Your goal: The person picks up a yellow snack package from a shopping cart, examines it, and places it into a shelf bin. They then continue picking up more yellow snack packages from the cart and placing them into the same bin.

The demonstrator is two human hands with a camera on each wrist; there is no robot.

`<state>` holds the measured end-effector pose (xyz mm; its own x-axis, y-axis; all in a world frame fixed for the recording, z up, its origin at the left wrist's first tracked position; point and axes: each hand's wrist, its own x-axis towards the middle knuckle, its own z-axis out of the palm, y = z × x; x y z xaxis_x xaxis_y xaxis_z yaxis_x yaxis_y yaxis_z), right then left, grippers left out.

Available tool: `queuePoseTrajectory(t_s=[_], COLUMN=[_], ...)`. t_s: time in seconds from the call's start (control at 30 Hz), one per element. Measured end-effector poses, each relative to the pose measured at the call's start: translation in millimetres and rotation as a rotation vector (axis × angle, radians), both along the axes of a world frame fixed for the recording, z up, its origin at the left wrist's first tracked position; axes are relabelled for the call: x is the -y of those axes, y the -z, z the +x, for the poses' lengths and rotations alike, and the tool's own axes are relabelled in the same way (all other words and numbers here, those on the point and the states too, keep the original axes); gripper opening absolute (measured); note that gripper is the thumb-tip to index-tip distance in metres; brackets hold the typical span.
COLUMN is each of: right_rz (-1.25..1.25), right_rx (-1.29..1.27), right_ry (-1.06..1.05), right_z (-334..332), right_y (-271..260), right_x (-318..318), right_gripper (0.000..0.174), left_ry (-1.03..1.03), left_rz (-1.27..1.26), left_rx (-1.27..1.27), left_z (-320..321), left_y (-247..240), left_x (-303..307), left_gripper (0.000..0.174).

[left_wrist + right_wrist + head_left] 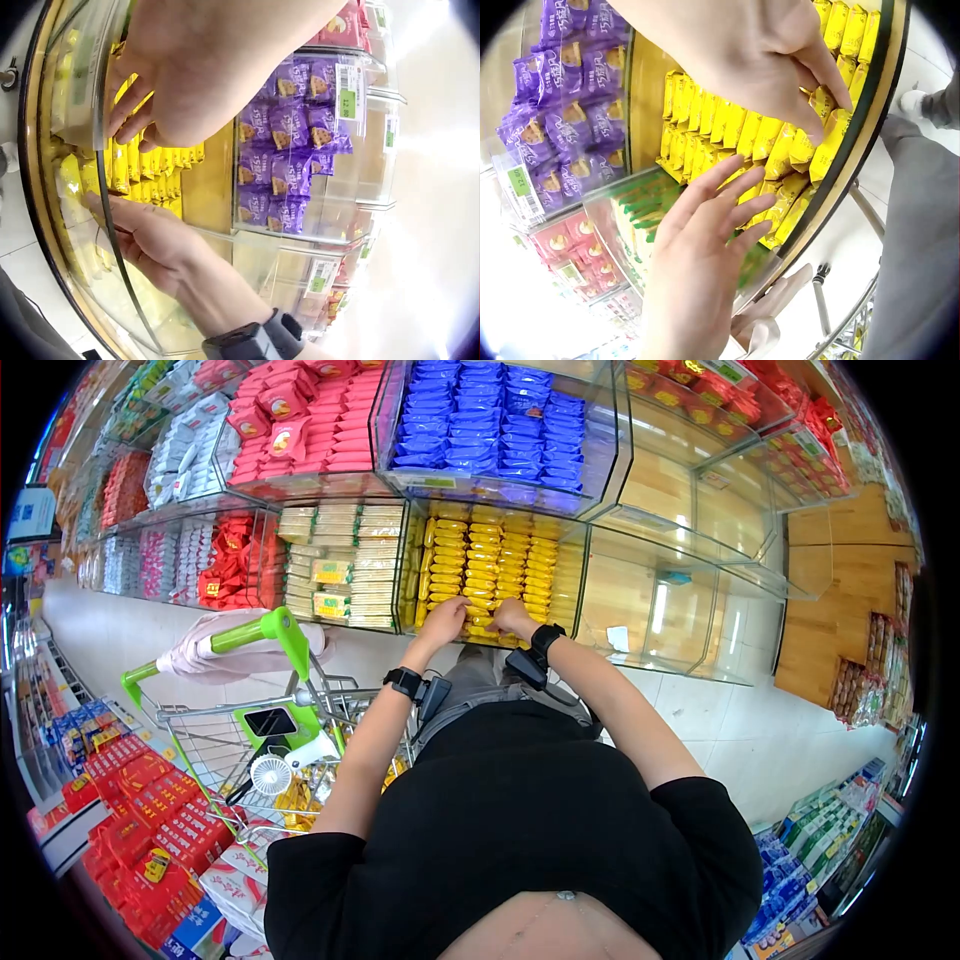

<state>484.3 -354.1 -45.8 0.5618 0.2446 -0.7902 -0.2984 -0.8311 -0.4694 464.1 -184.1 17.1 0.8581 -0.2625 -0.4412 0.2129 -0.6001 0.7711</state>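
Observation:
Rows of yellow-wrapped snack packets (pixel 487 560) fill a clear-walled bin before the person. The left hand (pixel 443 622) is over the front left of these rows. In the right wrist view its fingers (pixel 731 196) are spread and loosely extended above the packets, holding nothing. At the bin's front edge, the right hand (pixel 515 618) reaches down with its wrist bent. Its thumb and index finger (pixel 832 79) close around the end of a yellow packet (pixel 821 105) in the front row. In the left wrist view, the right hand (pixel 161 244) is partly behind the clear front panel.
Purple-blue packets (pixel 487 420) fill the bin behind, and pale wrapped packs (pixel 345 565) the one to the left. A shopping cart (pixel 225 725) with green handles stands at the person's left. Clear bin walls (pixel 585 575) rise around the packets. Red boxes (pixel 160 800) are stacked behind the cart.

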Motion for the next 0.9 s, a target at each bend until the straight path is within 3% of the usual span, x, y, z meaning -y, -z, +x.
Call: queuePoseTrajectory(t_s=[0.3,0.47,0.53,0.63,0.9], right_rz=[-0.045,0.065,0.181,0.201,0.079], right_rx=[0.048,0.015,0.027,0.060,0.011], right_ry=[0.240,0.348,0.557,0.699,0.524], right_z=[-9,-10,-15,-19,-14], right_y=[-9,-30,-21,-11,13], right_x=[-7,-7,-7,-11,-19], right_gripper=[0.033,0.032,0.030,0.030,0.034], left_ry=[-0.208,-0.181,-0.188,-0.233,-0.330], left_rz=[-0.183,-0.142,-0.151,-0.225,-0.312], left_rx=[0.074,0.096,0.081,0.096,0.087], left_z=[-15,-22,-25,-28,-36], left_y=[-27,-34,-36,-34,-36], left_x=[-10,-13,-12,-13,-14], left_gripper=[0.020,0.019,0.019,0.019,0.021])
